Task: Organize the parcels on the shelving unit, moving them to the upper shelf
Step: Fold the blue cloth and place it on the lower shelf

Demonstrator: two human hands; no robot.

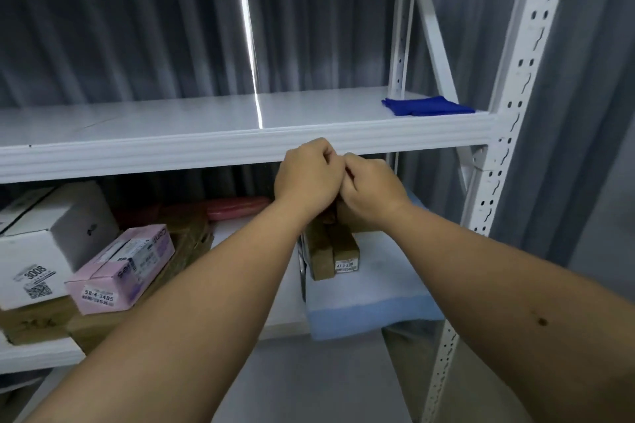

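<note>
We are holding our left hand [307,175] and right hand [369,189] together, fingers curled, over a brown parcel [333,247] lying on the blue pad [371,299] on the lower shelf; whether they are gripping it, we cannot tell.

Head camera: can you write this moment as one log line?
left hand: curled, at brown parcel | right hand: same | upper shelf: blue cloth only
</note>
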